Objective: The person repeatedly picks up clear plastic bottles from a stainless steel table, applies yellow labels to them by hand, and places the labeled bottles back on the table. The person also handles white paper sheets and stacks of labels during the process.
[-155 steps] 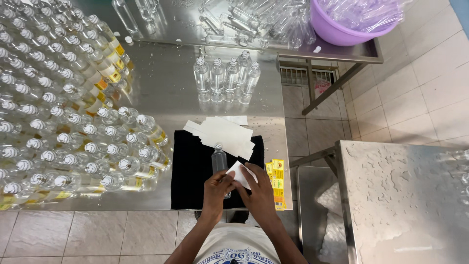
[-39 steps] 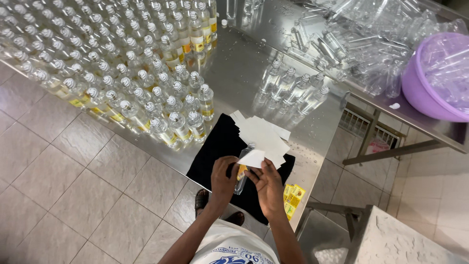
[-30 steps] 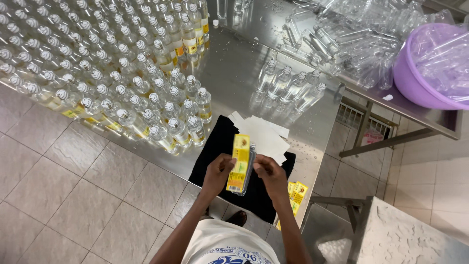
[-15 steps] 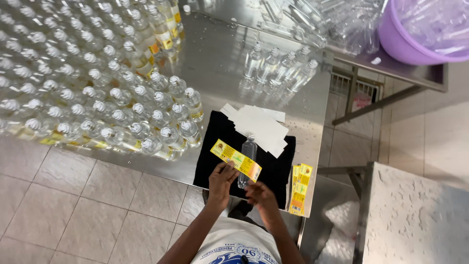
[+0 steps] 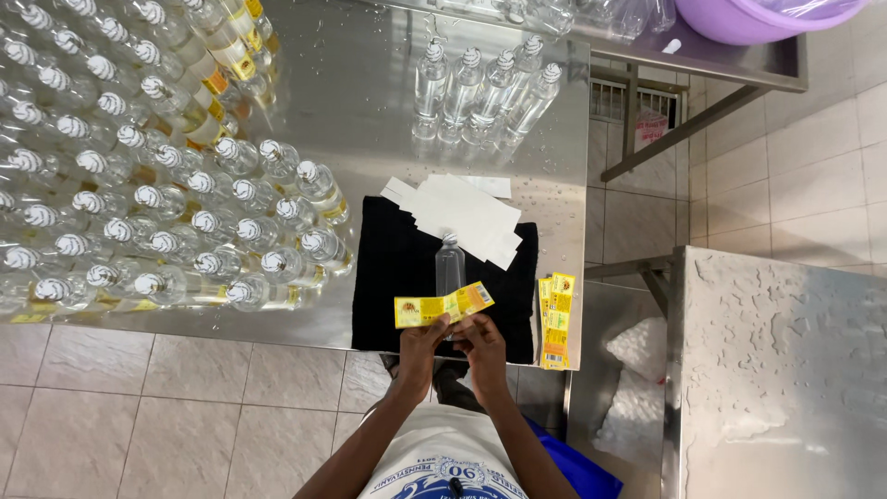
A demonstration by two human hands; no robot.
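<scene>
A clear plastic bottle (image 5: 450, 265) lies on a black cloth (image 5: 393, 277) at the near edge of a steel table (image 5: 370, 111). Over its lower end, my left hand (image 5: 422, 344) and my right hand (image 5: 482, 340) together pinch a yellow label strip (image 5: 443, 305), stretched flat across the bottle. Whether the strip touches the bottle cannot be told. White backing strips (image 5: 467, 212) are heaped on the cloth's far edge.
Many capped clear bottles (image 5: 157, 212) crowd the table's left half, some with yellow labels. Several unlabelled bottles (image 5: 485, 88) stand at the back. A stack of yellow labels (image 5: 554, 319) lies right of the cloth. A purple basin (image 5: 758, 14) sits far right; another steel surface (image 5: 785, 370) stands on the right.
The white backing paper left my hands. The yellow label turned from upright to level and came down over the lying bottle.
</scene>
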